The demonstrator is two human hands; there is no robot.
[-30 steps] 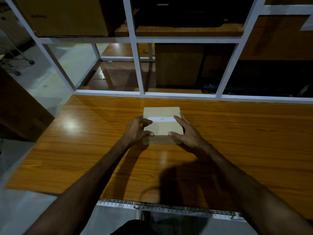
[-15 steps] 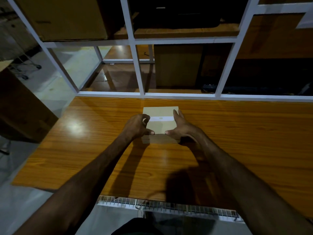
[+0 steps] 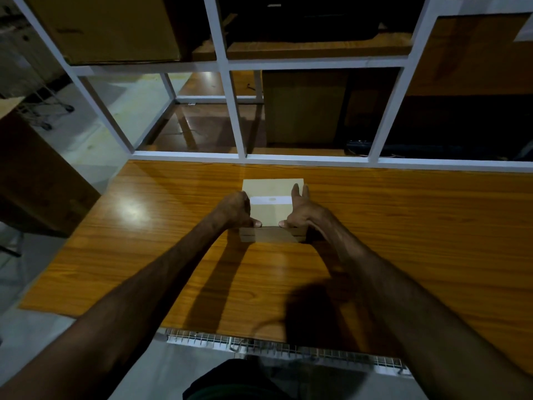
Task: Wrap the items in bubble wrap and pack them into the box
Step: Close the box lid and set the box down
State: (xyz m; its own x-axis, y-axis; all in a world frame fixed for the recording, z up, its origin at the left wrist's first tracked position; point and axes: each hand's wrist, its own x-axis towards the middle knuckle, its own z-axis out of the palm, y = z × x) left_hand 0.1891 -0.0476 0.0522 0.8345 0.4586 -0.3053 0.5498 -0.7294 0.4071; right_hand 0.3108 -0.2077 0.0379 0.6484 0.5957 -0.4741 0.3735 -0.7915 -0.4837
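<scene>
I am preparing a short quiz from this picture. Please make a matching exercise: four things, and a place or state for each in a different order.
Things:
1. box
2. left hand
3. right hand
4. table

States:
a. fingers straight along the box's right side
b. bears the box
c. closed, white strip across its top
d. fingers curled at the box's left edge

Pairs: 1-c, 2-d, 3-a, 4-b

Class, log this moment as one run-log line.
box closed, taped, on table | left hand grips left edge | right hand flat against right side
</scene>
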